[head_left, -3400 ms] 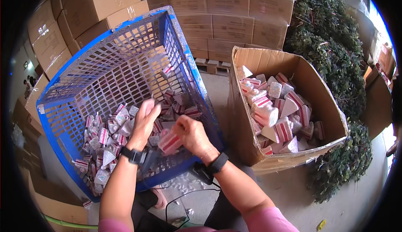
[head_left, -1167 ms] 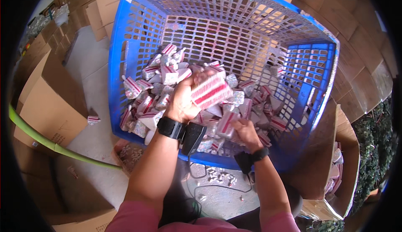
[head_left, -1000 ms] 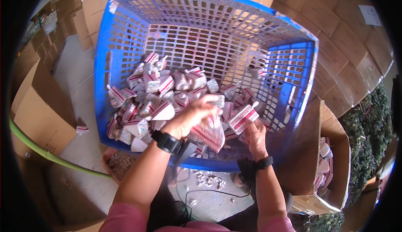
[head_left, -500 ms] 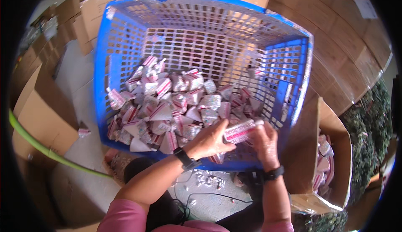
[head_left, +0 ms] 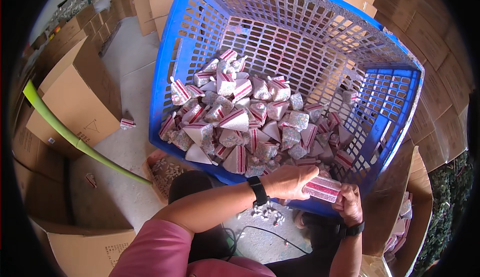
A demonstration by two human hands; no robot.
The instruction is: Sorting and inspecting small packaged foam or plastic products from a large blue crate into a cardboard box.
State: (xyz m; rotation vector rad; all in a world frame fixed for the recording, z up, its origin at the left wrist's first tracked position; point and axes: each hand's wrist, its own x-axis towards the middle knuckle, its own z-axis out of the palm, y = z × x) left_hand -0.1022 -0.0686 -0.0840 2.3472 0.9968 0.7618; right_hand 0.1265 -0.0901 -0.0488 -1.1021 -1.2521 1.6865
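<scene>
Between my two hands is a toy cake slice, pale with glitter and a dark pink stripe along its side. My left hand grips its left end, fingers closed on it. At the other end, my right hand pinches it with curled fingers. Both hands are over the near rim of a big blue plastic basket. Inside lies a heap of similar wedge-shaped cake slices, some with a small white knob on top.
A cardboard box with more slices stands at the right. White pellets lie on the floor below the basket. A small tray holds others. At left are a green curved strip, a carton and a loose slice.
The basket and surroundings have shifted right and down in the picture as the view turned. The held slice has come nearer to me, past the basket's near edge, still between both hands.
</scene>
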